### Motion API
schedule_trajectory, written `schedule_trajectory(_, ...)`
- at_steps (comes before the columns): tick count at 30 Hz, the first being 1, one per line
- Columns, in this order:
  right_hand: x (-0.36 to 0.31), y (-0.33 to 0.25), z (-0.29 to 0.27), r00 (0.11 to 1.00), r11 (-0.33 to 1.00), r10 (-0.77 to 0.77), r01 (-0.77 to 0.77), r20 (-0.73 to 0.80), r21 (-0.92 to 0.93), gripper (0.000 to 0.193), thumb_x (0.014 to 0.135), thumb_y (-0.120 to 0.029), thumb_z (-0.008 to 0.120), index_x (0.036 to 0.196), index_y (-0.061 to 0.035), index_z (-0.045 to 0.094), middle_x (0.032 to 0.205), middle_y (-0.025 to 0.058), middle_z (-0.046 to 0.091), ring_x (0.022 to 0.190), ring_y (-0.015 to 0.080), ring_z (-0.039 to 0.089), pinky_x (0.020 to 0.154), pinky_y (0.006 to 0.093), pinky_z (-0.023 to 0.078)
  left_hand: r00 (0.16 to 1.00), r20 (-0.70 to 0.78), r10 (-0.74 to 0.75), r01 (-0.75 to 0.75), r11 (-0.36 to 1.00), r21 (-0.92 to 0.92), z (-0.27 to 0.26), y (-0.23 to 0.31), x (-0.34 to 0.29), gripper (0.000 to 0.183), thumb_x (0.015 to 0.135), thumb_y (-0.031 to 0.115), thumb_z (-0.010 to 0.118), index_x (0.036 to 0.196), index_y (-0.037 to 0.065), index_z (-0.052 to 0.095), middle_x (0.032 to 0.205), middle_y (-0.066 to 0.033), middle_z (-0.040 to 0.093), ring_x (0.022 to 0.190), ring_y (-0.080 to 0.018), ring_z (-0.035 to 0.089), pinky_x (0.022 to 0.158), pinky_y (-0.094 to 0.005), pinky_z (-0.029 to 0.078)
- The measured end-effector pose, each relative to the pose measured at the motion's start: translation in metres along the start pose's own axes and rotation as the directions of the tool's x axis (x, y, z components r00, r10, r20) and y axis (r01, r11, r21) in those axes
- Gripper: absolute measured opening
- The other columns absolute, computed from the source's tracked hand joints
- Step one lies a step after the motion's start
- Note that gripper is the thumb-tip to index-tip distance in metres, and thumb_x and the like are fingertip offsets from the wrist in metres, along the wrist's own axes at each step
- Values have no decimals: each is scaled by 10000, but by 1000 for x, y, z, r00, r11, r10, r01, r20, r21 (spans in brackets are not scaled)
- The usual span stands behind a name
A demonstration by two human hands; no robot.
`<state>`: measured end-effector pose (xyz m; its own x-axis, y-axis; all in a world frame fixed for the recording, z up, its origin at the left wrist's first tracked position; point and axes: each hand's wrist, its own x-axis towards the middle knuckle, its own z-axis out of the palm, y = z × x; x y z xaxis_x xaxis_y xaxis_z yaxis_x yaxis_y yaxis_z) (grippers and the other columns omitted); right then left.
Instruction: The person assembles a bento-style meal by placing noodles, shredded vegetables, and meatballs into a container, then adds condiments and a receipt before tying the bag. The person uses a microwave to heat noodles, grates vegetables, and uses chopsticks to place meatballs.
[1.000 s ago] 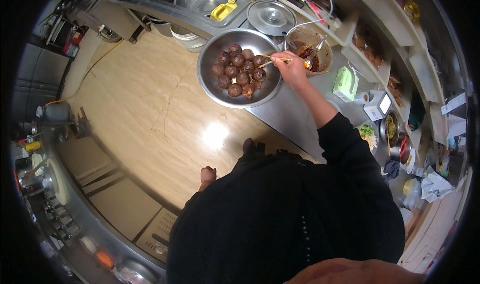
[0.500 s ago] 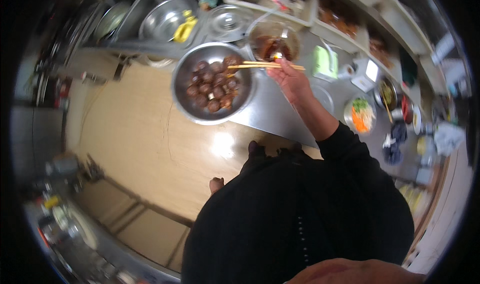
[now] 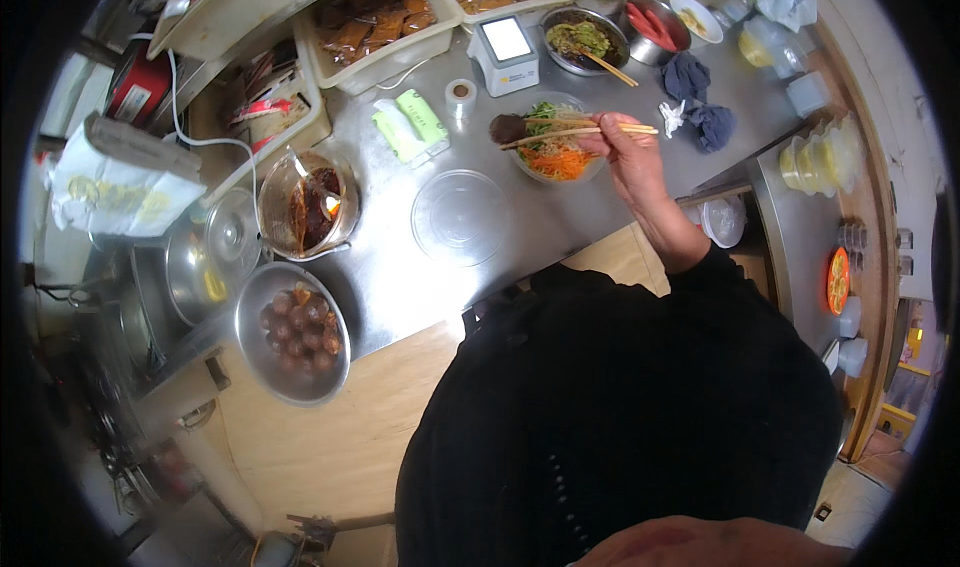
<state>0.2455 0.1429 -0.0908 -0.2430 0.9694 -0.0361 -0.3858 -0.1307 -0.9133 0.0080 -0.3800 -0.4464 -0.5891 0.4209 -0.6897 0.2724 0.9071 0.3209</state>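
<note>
- Steel tabletop (image 3: 400,292): spans the middle of the frame, the food laid out along it, probably so that one arm can reach every container.
- Metal bowl (image 3: 303,389): at left, holding a heap of dark brown eggs (image 3: 290,342); its deep, sloping wall likely keeps them from rolling away.
- Clear tub (image 3: 275,207): just above that bowl, with dark red-brown sauce inside and a utensil leaning in it, perhaps left there to be within reach.
- Clear round lid (image 3: 460,217): flat on the tabletop near the centre.
- Clear bowl (image 3: 553,181): upper centre, uncovered, with orange shreds (image 3: 562,164) and green shreds (image 3: 546,114) in it.
- Right hand (image 3: 630,152): right of that bowl, fingers curled closely around a pair of chopsticks; the left hand is out of view, so its state cannot be told.
- Wooden chopsticks (image 3: 640,128): gripped toward their back ends and pointing left across the clear bowl, which presumably keeps the fingers away from the food.
- Single dark brown egg (image 3: 507,129): pinched at the chopstick tips by the clear bowl's left rim; whether it touches the rim is unclear. The tips seem spread around it to stop so round a thing slipping.
</note>
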Motion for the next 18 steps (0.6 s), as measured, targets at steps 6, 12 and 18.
schedule_trajectory(6,10,6,-45,989,919,-125,144,76,-368,133,910,-68,596,960,49,631,943,102,645,806,163,648,746,275,540,998,10,61,-62,997,52,-14,58,-2,421,857,367,545,652,9,623,687,-204,630,718,-372,637,665,-468,493)
schedule_trajectory(12,23,15,-47,953,839,-164,271,255,-471,77,842,-43,658,895,12,671,872,87,658,852,161,631,738,260,500,995,14,94,-94,994,47,-19,109,-11,408,860,365,546,675,12,632,707,-203,635,731,-368,638,671,-466,495)
schedule_trajectory(18,35,-4,-48,881,784,-232,421,413,-457,108,809,-26,657,910,-7,689,917,123,672,888,226,627,787,308,492,997,18,76,-77,995,64,-18,128,-28,397,863,363,546,698,15,641,726,-202,640,744,-365,640,677,-465,497)
